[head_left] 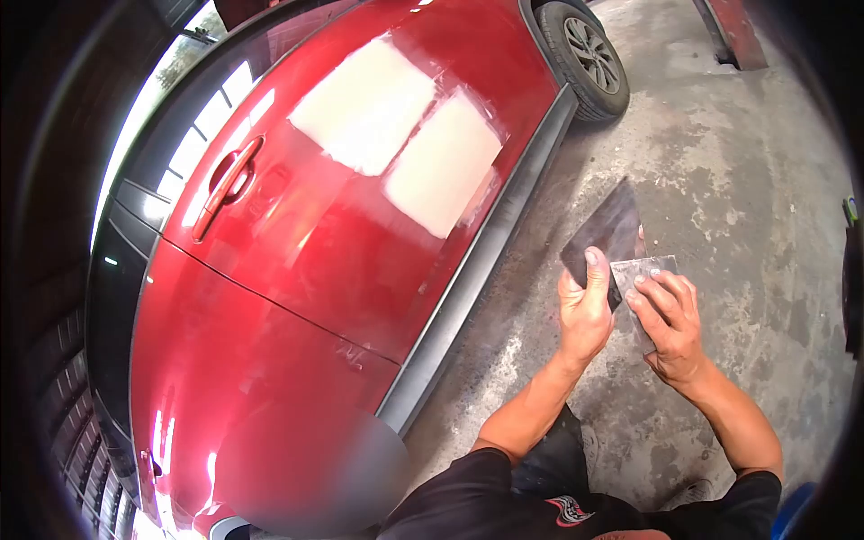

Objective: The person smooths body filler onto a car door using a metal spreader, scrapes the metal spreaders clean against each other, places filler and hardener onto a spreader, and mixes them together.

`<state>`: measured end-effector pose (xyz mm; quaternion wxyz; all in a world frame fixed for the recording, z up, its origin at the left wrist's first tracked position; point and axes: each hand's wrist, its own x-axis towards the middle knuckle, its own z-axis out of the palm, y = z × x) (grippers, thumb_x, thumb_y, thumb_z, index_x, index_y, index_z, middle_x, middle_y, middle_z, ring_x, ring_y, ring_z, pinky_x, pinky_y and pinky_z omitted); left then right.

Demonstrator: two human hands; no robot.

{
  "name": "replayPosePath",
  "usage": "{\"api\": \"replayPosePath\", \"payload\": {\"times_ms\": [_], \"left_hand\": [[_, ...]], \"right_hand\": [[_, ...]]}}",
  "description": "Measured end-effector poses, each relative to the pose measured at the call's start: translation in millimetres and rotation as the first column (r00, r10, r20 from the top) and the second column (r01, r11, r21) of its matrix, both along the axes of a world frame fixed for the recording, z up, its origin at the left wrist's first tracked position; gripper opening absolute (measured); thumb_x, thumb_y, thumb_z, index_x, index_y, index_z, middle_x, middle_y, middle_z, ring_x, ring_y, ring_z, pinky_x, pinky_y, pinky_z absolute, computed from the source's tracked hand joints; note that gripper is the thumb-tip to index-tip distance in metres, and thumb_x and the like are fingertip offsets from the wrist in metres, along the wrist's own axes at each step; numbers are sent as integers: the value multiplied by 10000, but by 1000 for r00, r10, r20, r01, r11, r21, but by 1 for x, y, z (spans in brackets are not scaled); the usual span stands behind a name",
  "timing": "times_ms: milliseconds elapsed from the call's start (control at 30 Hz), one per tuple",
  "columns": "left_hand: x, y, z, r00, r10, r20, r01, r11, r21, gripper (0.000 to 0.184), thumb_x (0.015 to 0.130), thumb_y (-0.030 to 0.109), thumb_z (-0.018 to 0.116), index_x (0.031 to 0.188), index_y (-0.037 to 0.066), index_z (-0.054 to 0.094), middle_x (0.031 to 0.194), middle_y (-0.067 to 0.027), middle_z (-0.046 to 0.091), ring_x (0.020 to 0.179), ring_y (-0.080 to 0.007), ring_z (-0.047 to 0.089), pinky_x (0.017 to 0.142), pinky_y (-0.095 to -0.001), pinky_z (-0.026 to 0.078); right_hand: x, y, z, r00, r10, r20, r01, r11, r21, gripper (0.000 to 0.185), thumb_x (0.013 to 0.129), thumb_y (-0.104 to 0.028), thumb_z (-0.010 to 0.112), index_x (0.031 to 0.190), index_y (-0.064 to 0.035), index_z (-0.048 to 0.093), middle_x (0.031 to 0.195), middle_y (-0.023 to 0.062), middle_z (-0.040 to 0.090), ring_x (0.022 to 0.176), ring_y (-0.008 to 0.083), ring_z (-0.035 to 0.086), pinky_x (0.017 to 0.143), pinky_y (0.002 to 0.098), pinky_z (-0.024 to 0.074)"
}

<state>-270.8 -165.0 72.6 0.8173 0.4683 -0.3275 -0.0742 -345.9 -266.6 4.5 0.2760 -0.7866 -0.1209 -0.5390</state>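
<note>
My left hand (587,301) is closed round a dark, flat plate (609,229), its thumb lying on the plate's face. Just to the right, my right hand (668,322) grips a thin grey scraper blade (644,267), with several fingers pressed on its face. The blade's upper left part meets or overlaps the edge of the dark plate. Both are held in front of my body, above the concrete floor. On the left, a red car door (324,211) bears two pale filler patches, a larger one (364,103) and a smaller one (445,166).
The car's dark sill (486,252) runs diagonally between the door and my hands. A wheel (589,58) is at the top. A red metal post base (733,34) stands at the top right. Dark and blue items lie at the right edge.
</note>
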Motion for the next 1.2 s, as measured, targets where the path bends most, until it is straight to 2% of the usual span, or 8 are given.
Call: {"api": "replayPosePath", "payload": {"times_ms": [300, 367, 433, 600, 667, 867, 1033, 1200], "left_hand": [[6, 23, -4, 980, -9, 199, -93, 863, 497, 335, 986, 271, 467, 1170, 2, 550, 1017, -28, 614, 929, -91, 525, 812, -259, 448], [-5, 22, -8, 932, -100, 349, -122, 818, 562, 338, 974, 277, 491, 1161, 1, 548, 972, -32, 620, 902, -93, 523, 795, -257, 452], [11, 31, -10, 991, -122, 60, 68, 829, 555, 311, 965, 261, 507, 1142, 9, 551, 962, -43, 631, 897, -117, 555, 792, -287, 468], [52, 46, 19, 905, -212, -369, 164, 974, -157, 344, 982, 321, 410, 1149, 53, 547, 1096, -79, 622, 966, -211, 625, 830, -402, 513], [54, 43, 20, 955, -174, -240, 86, 938, -336, 389, 982, 328, 379, 1197, 32, 512, 1180, -71, 587, 1081, -223, 570, 970, -416, 432], [16, 24, 18, 923, 262, -280, -293, 953, -72, 581, 1001, 370, 363, 1392, -55, 303, 1478, -111, 282, 1357, -191, 260, 1135, -310, 165], [34, 25, -21, 993, -111, -33, 114, 988, 105, 465, 1009, 416, 310, 1100, 31, 553, 1048, -45, 590, 943, -118, 546, 848, -279, 439], [3, 6, -17, 982, 56, 181, -133, 884, 447, 398, 1017, 355, 337, 1026, 35, 572, 878, 15, 593, 779, -56, 516, 690, -232, 441]], "right_hand": [[28, 5, 41, 996, -92, -14, 92, 950, 298, 450, 777, 49, 553, 1219, -39, 565, 1174, 140, 573, 1097, 287, 529, 928, 372, 426], [32, -43, 63, 966, 177, -190, 39, 623, 781, 356, 916, -125, 512, 1262, -44, 539, 1210, 134, 571, 1140, 233, 518, 962, 339, 414], [20, -78, 70, 925, 340, 170, -212, 91, 973, 386, 963, -270, 475, 1275, -49, 527, 1241, 139, 556, 1171, 217, 498, 990, 330, 398], [3, -32, 37, 998, 53, -36, -42, 963, 266, 405, 907, -61, 425, 1307, -26, 484, 1263, 133, 527, 1197, 284, 474, 1016, 394, 381], [1, 6, 27, 997, -37, -69, 30, 995, -95, 517, 709, 28, 507, 1215, -58, 564, 1258, 95, 535, 1162, 311, 480, 1014, 439, 363], [13, 34, 12, 982, 138, -128, -148, 987, -68, 548, 620, 1, 562, 1165, -46, 590, 1213, 107, 537, 1123, 328, 479, 932, 495, 372], [15, 19, 13, 990, 107, -93, -108, 994, -7, 518, 670, 30, 562, 1183, -34, 578, 1226, 116, 532, 1131, 329, 486, 960, 484, 364], [31, -20, 22, 990, 9, -143, 53, 905, 423, 423, 953, -221, 425, 1311, -4, 482, 1315, 162, 486, 1262, 288, 423, 1063, 402, 326]]}}
